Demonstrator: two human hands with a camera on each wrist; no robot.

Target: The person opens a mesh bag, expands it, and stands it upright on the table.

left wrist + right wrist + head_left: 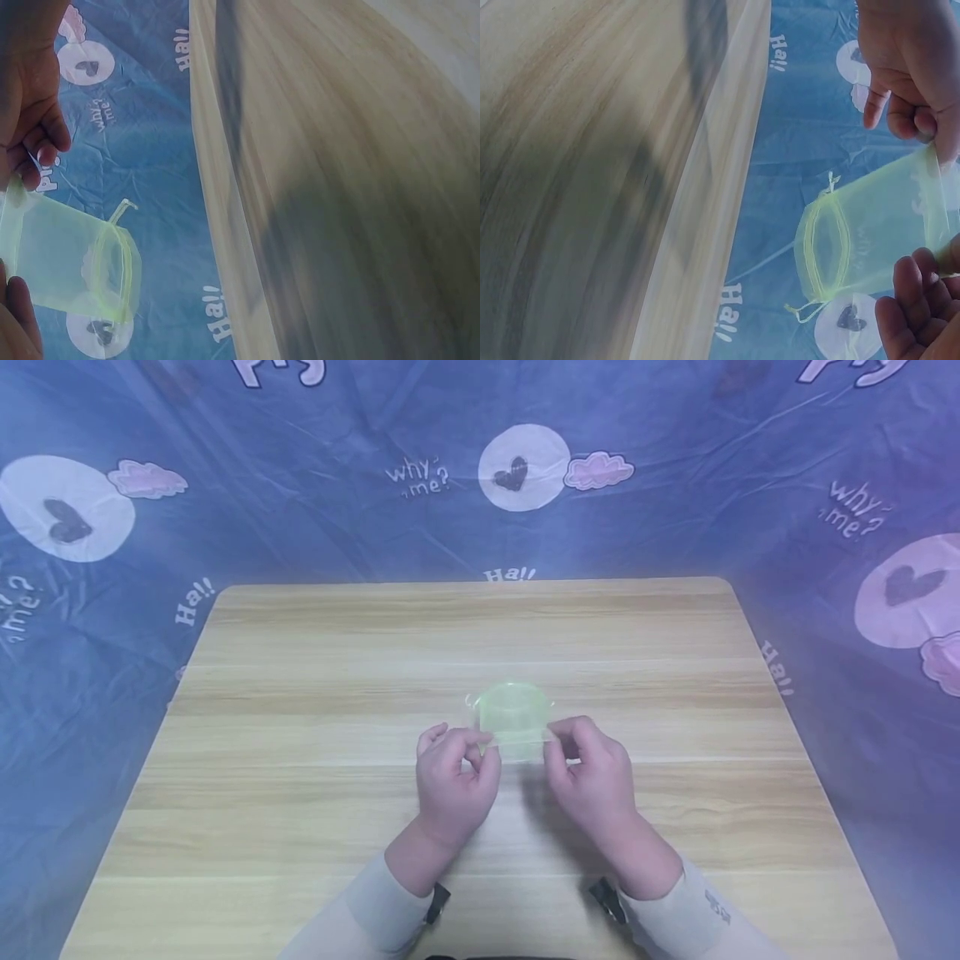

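A sheer yellow-green drawstring pouch (515,710) is stretched between both hands over the middle of the table. My left hand (456,777) pinches one corner of its edge between thumb and fingers. At the opposite corner, my right hand (592,768) pinches the fabric the same way. The gathered drawstring end points away from the hands, its oval channel (826,244) spread out and small cord loops sticking out at the sides. Through the thin cloth of the pouch (56,251), the wall print shows in the left wrist view.
A light wood-grain table (300,827) lies under the hands, with shadows of the hands and arms on it. Blue printed cloth (337,510) hangs behind and at both sides. Dark straps (609,900) show at the cuffs of the pale sleeves (682,910).
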